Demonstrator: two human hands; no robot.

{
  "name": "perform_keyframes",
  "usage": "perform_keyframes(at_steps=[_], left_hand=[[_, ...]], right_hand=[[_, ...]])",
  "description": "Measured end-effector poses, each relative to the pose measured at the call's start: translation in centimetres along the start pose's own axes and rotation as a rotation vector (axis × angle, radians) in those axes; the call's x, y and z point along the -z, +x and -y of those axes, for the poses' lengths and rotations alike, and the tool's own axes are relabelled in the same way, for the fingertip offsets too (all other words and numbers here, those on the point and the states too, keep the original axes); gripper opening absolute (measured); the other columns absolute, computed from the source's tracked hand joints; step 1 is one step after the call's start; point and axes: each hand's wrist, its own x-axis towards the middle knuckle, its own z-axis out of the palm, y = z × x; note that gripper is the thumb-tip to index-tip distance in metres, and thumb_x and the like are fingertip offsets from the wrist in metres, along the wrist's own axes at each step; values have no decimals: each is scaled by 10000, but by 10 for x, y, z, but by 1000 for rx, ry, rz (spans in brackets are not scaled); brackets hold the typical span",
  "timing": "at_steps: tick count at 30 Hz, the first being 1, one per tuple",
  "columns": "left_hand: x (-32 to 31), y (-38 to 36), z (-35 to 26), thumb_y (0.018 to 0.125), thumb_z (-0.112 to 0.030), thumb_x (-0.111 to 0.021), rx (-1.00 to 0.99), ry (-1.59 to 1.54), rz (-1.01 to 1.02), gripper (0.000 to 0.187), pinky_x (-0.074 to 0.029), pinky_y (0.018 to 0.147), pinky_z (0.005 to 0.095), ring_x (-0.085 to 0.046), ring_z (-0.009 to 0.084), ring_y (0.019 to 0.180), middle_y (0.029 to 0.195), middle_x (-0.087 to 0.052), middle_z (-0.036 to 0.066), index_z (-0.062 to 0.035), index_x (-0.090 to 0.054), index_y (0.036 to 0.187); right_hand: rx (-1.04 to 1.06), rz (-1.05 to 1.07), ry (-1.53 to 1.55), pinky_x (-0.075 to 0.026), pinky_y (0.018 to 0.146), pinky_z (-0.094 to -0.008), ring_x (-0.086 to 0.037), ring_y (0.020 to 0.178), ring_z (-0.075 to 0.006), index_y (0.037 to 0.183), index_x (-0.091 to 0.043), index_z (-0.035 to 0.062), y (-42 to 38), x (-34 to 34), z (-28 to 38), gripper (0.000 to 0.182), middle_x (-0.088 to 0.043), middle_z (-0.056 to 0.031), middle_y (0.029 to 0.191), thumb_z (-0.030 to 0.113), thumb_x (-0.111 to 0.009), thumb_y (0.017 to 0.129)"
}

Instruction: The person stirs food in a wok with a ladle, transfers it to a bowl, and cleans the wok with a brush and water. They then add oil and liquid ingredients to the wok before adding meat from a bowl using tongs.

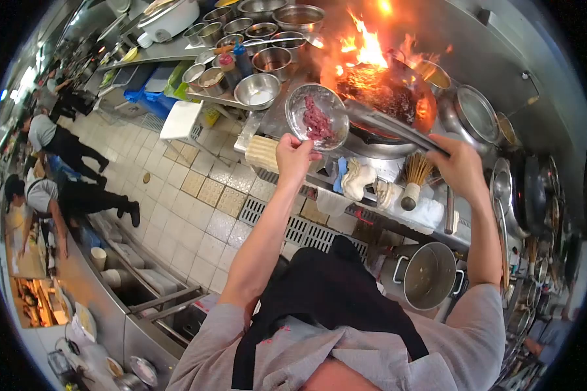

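My left hand (pixel 297 156) pinches the rim of a clear-looking bowl (pixel 295 111), which is tilted beside the wok. Chopped dark-red raw meat (pixel 317 122) lies inside it. My right hand (pixel 460 164) is closed around the end of a long-handled metal utensil (pixel 398 130). That utensil crosses the near side of the wok toward the bowl; I cannot make out its far end. Tall flames (pixel 365 45) rise from the wok (pixel 421 117), and its glowing contents are partly hidden by fire.
Metal bowls and containers (pixel 257 90) crowd the counter at upper left. A bamboo brush (pixel 416 173) and cloths (pixel 359 179) lie along the stove's front edge. Below stands a large pot (pixel 430 277). A white stool (pixel 181 120) is at left, with co-workers (pixel 65 195) beyond.
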Motion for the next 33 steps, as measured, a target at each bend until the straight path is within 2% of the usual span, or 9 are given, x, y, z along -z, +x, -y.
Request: perform_keyframes(at_steps=[5,11,12,15,19,22,26,30,33], left_hand=[[-6,1,13,819,35,-604,32,-70,74,197,-568,511,318,-636,227,577,787,-578,127,-23,-417,800],[-6,19,22,816,39,-607,81,-126,27,209,-563,499,319,-641,234,583,796,-602,147,-30,-411,797],[-6,22,23,816,40,-606,83,-130,15,210,-561,495,319,-641,236,583,796,-605,150,-31,-410,795],[-8,25,27,814,42,-605,71,-141,-13,208,-558,486,318,-641,236,581,801,-604,152,-30,-411,790],[-9,18,27,810,41,-610,39,-104,-11,202,-564,491,315,-637,230,580,796,-586,135,-24,-420,786],[-6,16,29,828,30,-606,48,-34,4,196,-574,564,336,-646,241,653,848,-607,149,-19,-417,838],[-7,13,34,827,29,-609,-1,-2,12,194,-573,561,333,-644,232,653,858,-603,140,-23,-422,833],[-17,11,32,827,30,-610,7,23,30,197,-577,563,338,-645,231,643,854,-601,139,-28,-422,831],[-23,14,38,829,29,-610,38,-18,40,199,-576,558,335,-648,234,636,845,-606,145,-30,-420,831]], right_hand=[[3,7,-78,-502,725,-454,-650,802,-377,1126,-686,133,-7,-47,8,326,-674,-210,849,238,-667,818],[-202,-94,82,-496,708,-462,-652,778,-373,1087,-703,141,-5,-10,8,274,-676,-187,810,232,-650,834],[-131,-178,47,-496,702,-457,-654,772,-367,1087,-704,154,-1,-13,-4,270,-675,-182,799,234,-647,836],[-165,-164,-94,-502,708,-455,-659,791,-361,1072,-708,143,20,-31,-26,259,-682,-175,820,234,-640,839],[-212,-92,-216,-510,752,-465,-659,862,-356,1104,-694,139,68,-107,-95,309,-696,-159,886,295,-626,846],[-302,-156,-209,-508,760,-463,-660,867,-354,1147,-678,150,69,-111,-85,349,-697,-163,887,322,-622,849],[-205,-116,65,-504,746,-451,-667,849,-350,1158,-673,138,36,-61,-48,357,-696,-175,891,289,-654,834],[-46,16,91,-505,756,-443,-663,850,-360,1153,-674,116,10,-52,-18,356,-692,-191,889,262,-664,828],[12,53,-49,-510,776,-437,-661,865,-365,1171,-666,114,12,-70,-15,369,-692,-195,914,252,-664,828]])
